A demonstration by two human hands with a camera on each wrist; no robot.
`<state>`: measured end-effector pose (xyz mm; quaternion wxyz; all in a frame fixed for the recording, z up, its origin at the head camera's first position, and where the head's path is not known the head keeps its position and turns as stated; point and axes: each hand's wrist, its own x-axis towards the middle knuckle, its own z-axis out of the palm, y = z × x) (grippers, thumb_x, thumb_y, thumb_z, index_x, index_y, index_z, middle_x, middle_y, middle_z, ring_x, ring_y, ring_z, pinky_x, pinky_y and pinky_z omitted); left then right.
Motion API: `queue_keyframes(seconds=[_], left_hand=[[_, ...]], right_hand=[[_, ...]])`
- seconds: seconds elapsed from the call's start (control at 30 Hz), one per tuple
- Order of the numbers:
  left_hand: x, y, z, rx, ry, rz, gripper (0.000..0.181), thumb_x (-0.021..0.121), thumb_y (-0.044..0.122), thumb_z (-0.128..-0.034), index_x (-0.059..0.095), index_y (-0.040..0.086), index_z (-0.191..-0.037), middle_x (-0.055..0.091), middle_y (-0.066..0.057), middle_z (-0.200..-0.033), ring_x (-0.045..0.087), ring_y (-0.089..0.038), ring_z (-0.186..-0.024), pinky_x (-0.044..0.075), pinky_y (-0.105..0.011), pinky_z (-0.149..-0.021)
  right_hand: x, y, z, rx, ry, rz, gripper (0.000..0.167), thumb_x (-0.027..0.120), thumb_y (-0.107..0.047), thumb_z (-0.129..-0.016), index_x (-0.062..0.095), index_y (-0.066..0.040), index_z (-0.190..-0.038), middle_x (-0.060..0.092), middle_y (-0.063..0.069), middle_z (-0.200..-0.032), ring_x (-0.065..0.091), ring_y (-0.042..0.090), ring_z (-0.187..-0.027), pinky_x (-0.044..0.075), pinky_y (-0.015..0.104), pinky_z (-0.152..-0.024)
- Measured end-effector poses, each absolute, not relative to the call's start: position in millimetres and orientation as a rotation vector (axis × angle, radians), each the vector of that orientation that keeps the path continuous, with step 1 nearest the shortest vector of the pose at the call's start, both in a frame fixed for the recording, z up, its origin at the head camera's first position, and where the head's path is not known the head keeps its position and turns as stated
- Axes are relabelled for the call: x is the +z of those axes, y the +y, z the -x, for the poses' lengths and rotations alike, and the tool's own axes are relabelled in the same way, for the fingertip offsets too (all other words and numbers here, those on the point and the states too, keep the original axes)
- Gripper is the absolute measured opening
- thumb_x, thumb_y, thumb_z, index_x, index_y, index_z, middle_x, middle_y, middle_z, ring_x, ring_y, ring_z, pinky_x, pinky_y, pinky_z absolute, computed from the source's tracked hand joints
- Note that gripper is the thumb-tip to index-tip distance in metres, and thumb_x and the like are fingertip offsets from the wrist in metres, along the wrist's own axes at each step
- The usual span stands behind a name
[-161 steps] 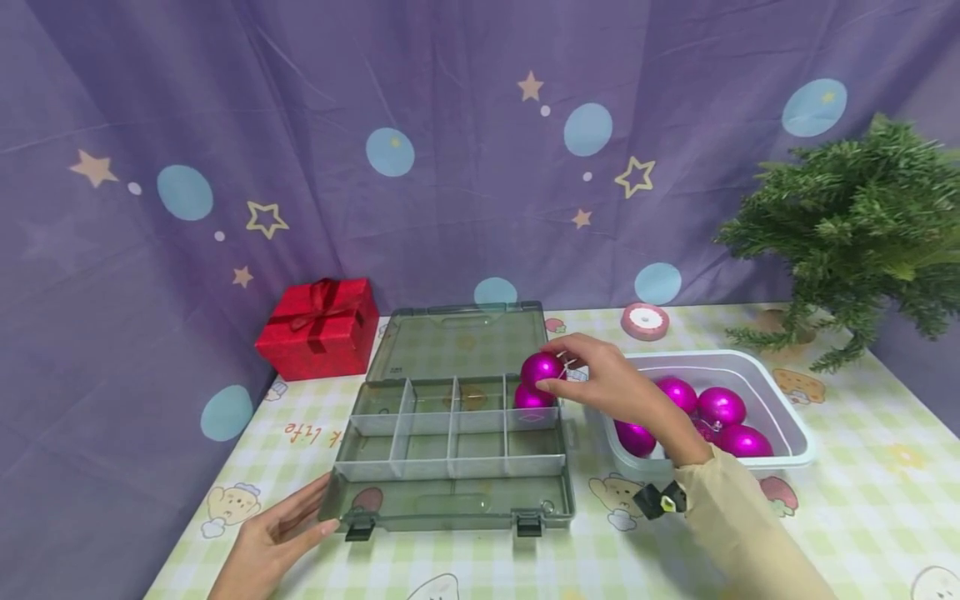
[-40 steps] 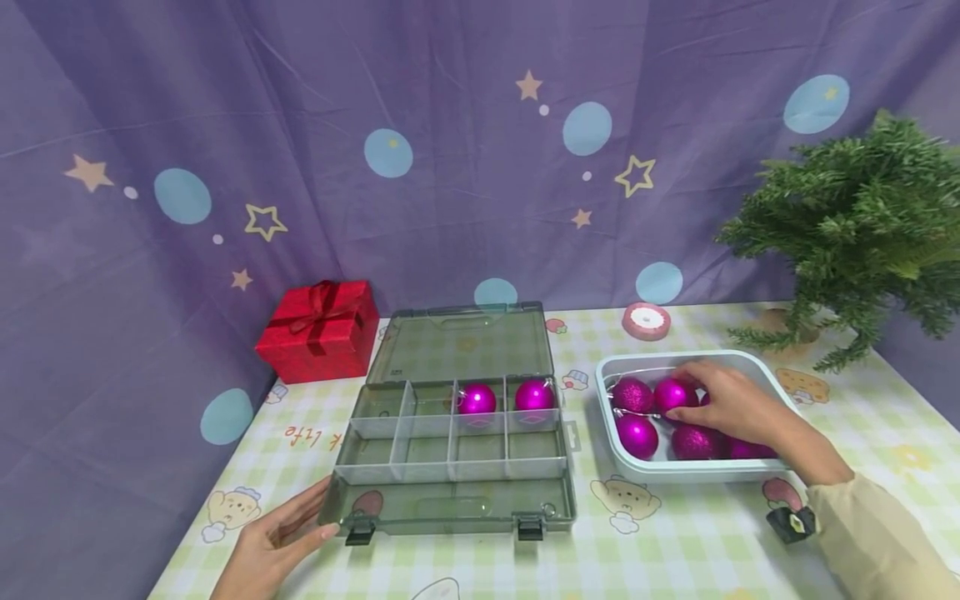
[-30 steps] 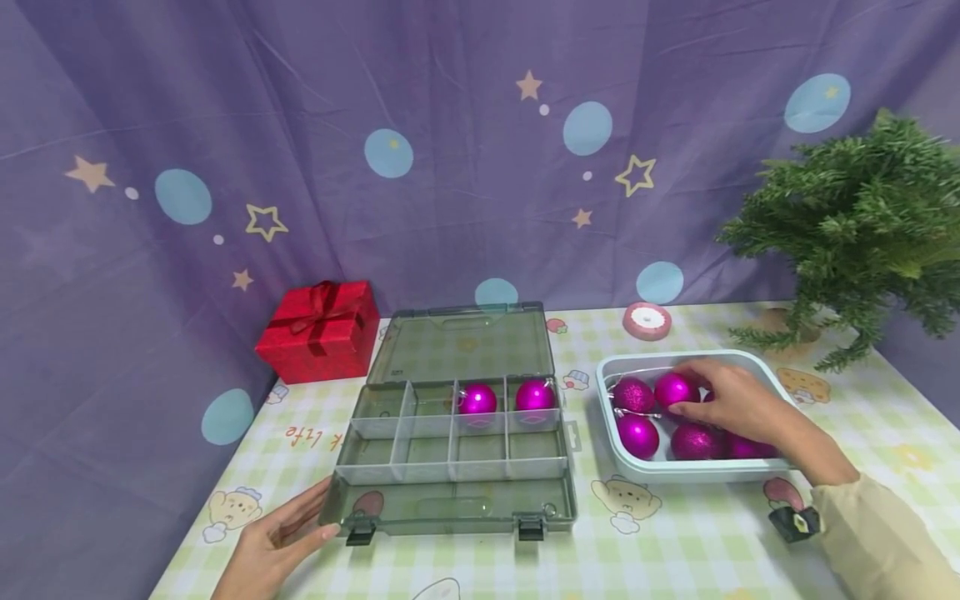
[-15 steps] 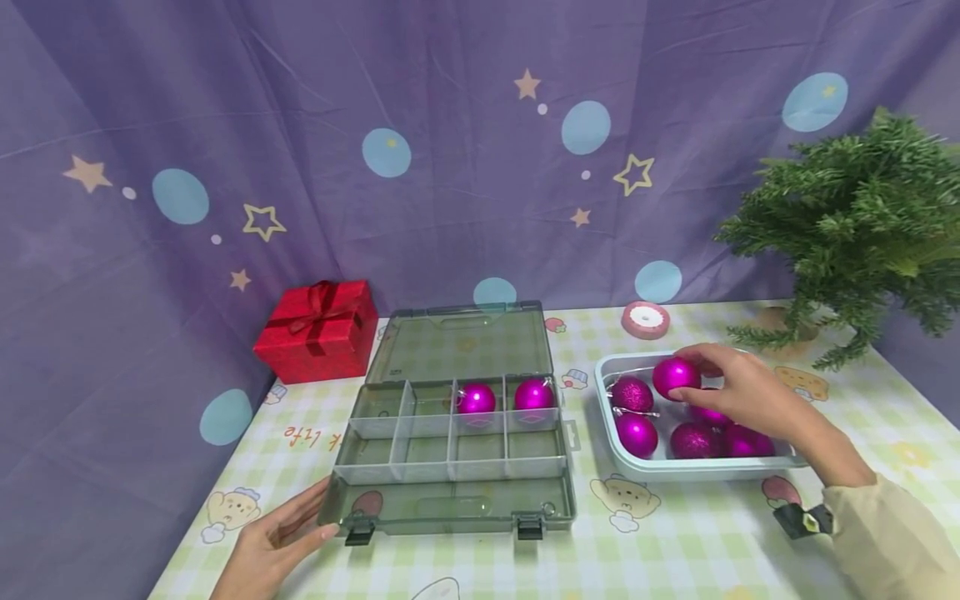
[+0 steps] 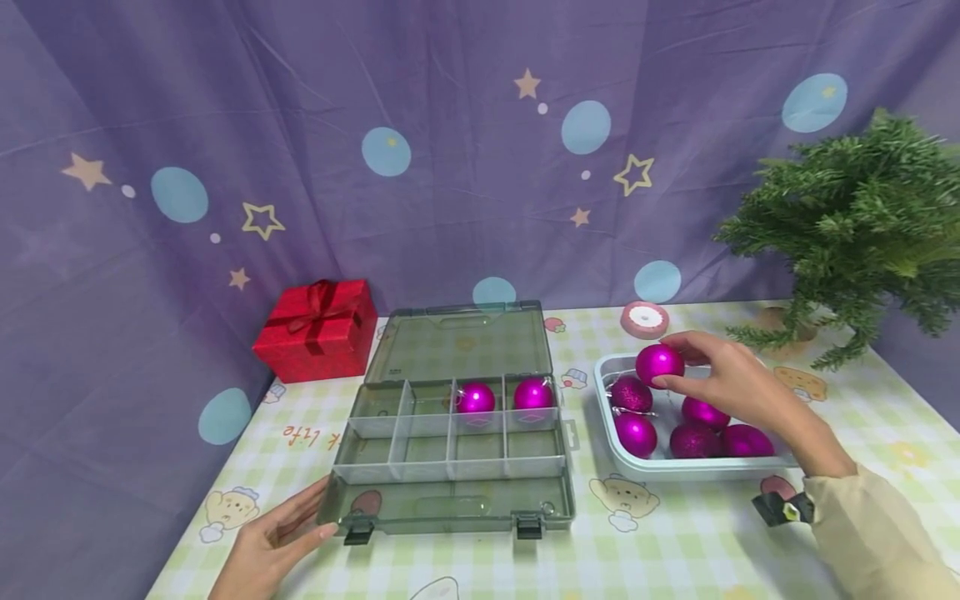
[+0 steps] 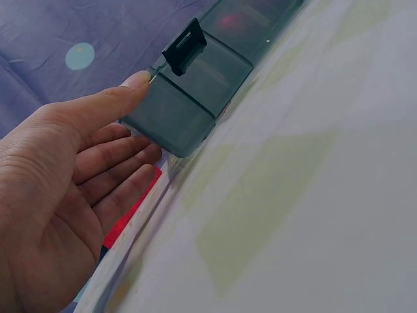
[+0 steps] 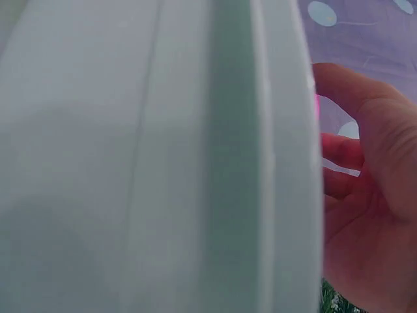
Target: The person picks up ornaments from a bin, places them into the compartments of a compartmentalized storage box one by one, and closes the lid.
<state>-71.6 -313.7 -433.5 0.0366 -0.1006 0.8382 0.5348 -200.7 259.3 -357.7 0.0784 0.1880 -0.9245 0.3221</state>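
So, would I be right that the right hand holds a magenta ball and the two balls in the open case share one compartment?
Almost: the head view shows the two balls in separate, neighbouring compartments of the open case; the right hand does hold a magenta ball.

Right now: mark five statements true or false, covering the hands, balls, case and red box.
1. The right hand holds a shiny magenta ball. True.
2. The left hand is in the tub. False: it touches the divided case's front-left corner.
3. The case's lid is closed. False: it lies open at the back.
4. The two balls in the case share one compartment. False: a divider separates them.
5. The red box stands left of the case. True.
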Motion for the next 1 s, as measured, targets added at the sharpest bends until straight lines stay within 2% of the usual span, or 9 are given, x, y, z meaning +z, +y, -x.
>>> queue_keyframes(seconds=[0.2, 0.37, 0.6, 0.83, 1.0], left_hand=[[-433.3, -313.9, 71.4, 1.653, 2.569, 0.297, 0.07, 0.083, 0.033, -0.0902, 0.056, 0.008, -0.15, 0.054, -0.01, -0.151, 0.054, 0.011, -0.115, 0.051, -0.017, -0.1], [-433.3, -314.5, 71.2, 1.649, 2.572, 0.291, 0.07, 0.083, 0.034, -0.0906, 0.056, 0.007, -0.15, 0.054, -0.01, -0.151, 0.054, 0.012, -0.115, 0.051, -0.017, -0.1], [-433.3, -314.7, 70.5, 1.653, 2.586, 0.28, 0.07, 0.083, 0.033, -0.0903, 0.056, 0.007, -0.149, 0.055, -0.01, -0.15, 0.055, 0.011, -0.115, 0.051, -0.017, -0.099], [-433.9, -314.5, 70.0, 1.664, 2.598, 0.272, 0.069, 0.083, 0.033, -0.0902, 0.057, 0.006, -0.148, 0.056, -0.01, -0.149, 0.056, 0.01, -0.115, 0.052, -0.017, -0.099], [-434.5, -314.1, 69.5, 1.664, 2.625, 0.245, 0.068, 0.084, 0.031, -0.09, 0.058, 0.005, -0.147, 0.057, -0.011, -0.147, 0.056, 0.009, -0.115, 0.052, -0.016, -0.098]], right_hand=[[-354.4, 248.6, 202.6, 1.009, -2.732, -0.596, 0.056, 0.084, -0.036, -0.091, 0.066, -0.01, -0.137, 0.073, 0.011, -0.12, 0.069, 0.037, -0.111, 0.055, 0.059, -0.096], [-352.0, 237.2, 205.3, 1.047, -2.722, -0.62, 0.056, 0.083, -0.035, -0.091, 0.065, -0.007, -0.136, 0.073, 0.012, -0.117, 0.069, 0.037, -0.11, 0.055, 0.059, -0.097], [-347.2, 217.2, 209.9, 1.123, -2.665, -0.679, 0.053, 0.086, -0.023, -0.089, 0.065, 0.0, -0.133, 0.073, 0.015, -0.114, 0.07, 0.037, -0.106, 0.056, 0.058, -0.096], [-345.0, 196.9, 218.7, 1.156, -2.649, -0.731, 0.051, 0.086, -0.024, -0.088, 0.067, -0.002, -0.13, 0.072, 0.011, -0.115, 0.07, 0.034, -0.106, 0.058, 0.054, -0.096], [-343.1, 183.5, 225.5, 1.148, -2.624, -0.793, 0.051, 0.085, -0.022, -0.088, 0.067, 0.002, -0.13, 0.071, 0.012, -0.116, 0.069, 0.034, -0.105, 0.058, 0.053, -0.097]])
